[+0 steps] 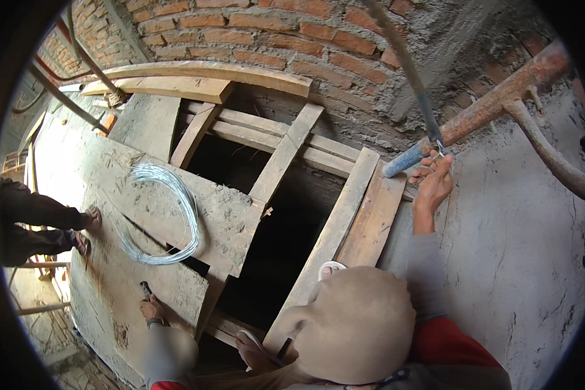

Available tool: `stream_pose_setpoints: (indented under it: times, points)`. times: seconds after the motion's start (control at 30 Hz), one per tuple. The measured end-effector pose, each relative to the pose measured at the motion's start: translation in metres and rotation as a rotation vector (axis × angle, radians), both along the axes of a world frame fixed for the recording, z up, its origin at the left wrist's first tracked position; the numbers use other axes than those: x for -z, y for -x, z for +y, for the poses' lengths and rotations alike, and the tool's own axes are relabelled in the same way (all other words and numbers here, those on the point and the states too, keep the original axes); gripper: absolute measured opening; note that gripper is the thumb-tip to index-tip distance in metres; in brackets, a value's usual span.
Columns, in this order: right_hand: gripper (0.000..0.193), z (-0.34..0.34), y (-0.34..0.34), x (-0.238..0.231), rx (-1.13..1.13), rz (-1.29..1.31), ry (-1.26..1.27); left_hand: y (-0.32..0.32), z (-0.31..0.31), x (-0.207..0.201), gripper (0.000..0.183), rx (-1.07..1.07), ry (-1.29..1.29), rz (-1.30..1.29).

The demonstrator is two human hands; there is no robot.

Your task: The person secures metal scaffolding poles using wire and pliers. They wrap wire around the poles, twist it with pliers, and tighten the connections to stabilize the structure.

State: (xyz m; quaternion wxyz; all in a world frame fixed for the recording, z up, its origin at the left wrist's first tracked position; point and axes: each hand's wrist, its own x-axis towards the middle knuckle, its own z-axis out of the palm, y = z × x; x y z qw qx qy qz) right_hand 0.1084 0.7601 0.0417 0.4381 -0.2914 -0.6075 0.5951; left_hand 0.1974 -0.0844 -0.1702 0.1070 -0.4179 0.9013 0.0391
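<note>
My left hand (152, 311) is closed around a short dark hand tool (145, 287), low over the plywood; the tool's exact kind is hard to make out. Stretched out to the right, my right hand (434, 185) pinches a thin shiny piece of wire (441, 148). The wire sits where a thin upright pole (426, 114) meets the blue end of a rusty pipe (406, 162). A loose coil of silver wire (195, 224) lies on the plywood sheet (227, 218), beyond my left hand.
Dark openings (266, 266) gape between the plywood and wooden planks (328, 244). My sandalled feet are beside them. Another person's legs (45, 224) stand at the left. Beams (195, 71) lie along the brick wall (286, 45); a grey cement surface (494, 260) is at the right.
</note>
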Motion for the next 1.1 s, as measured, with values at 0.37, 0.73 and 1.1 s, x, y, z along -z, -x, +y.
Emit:
stream_pose_setpoints:
  times: [0.37,0.73,1.1]
  points:
    - [0.045,-0.161,-0.046,0.011,-0.816,-0.308,-0.2,0.143,0.211,-0.167,0.052,0.56,-0.33,0.999]
    - [0.023,-0.095,-0.061,-0.018,-0.387,-0.148,-0.067,0.153,0.652,-0.341,0.043,1.876,-0.869,0.306]
    - [0.041,-0.025,-0.091,-0.039,-0.715,-0.031,0.686,0.223,0.803,-0.367,0.03,2.144,-0.097,0.278]
